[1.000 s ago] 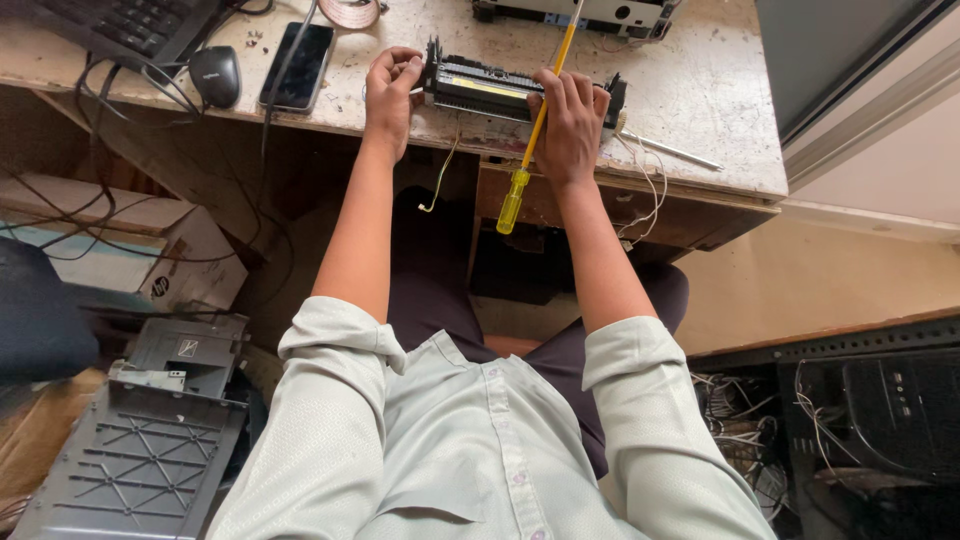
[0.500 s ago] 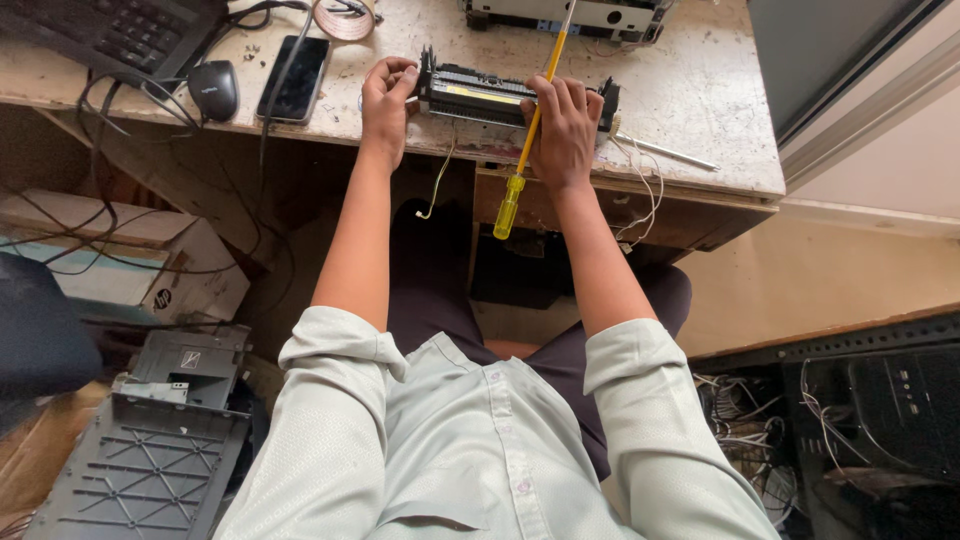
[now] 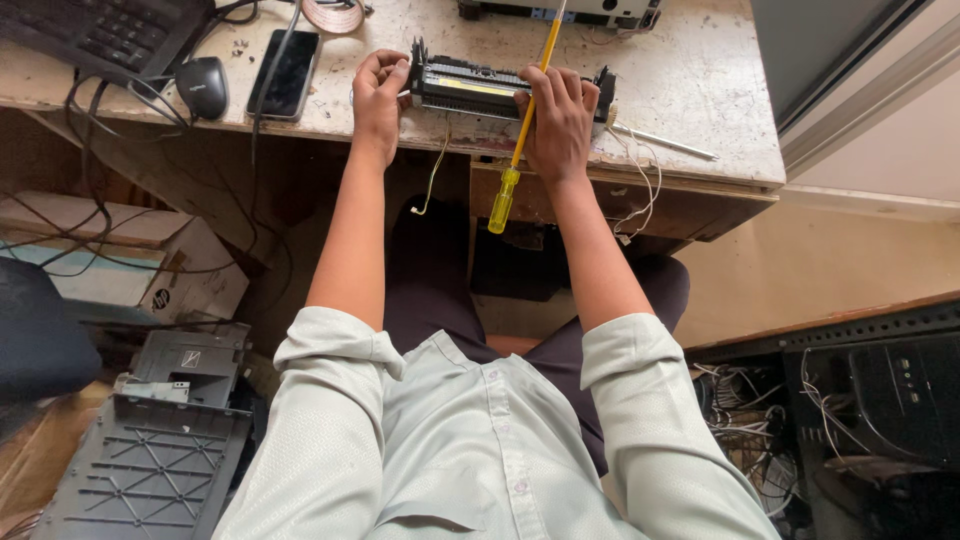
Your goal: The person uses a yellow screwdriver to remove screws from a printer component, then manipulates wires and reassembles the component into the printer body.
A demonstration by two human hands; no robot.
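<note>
At the worktop (image 3: 700,90) edge, both hands are clamping a black printer assembly (image 3: 480,88) lying crosswise: left hand (image 3: 378,92) at one end, right hand (image 3: 556,112) also pinning a yellow screwdriver (image 3: 520,130).

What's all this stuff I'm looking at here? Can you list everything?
Printer part: one, black with a yellow strip, at the desk edge, gripped at both ends.
Screwdriver: one, yellow, across the part, handle hanging off the desk.
Phone: one, black, on the desk left of the part.
Mouse: one, dark, beside the phone.
Keyboard: one, black, top left.
Rod: one, silver, right of the part.
Desk: one, pale and worn.
Box: one, cardboard, under the desk.
Panel: one, grey plastic, on the floor, left.
Computer case: one, black, open, right.
Left hand: on the part's left end.
Right hand: on its right end.
</note>
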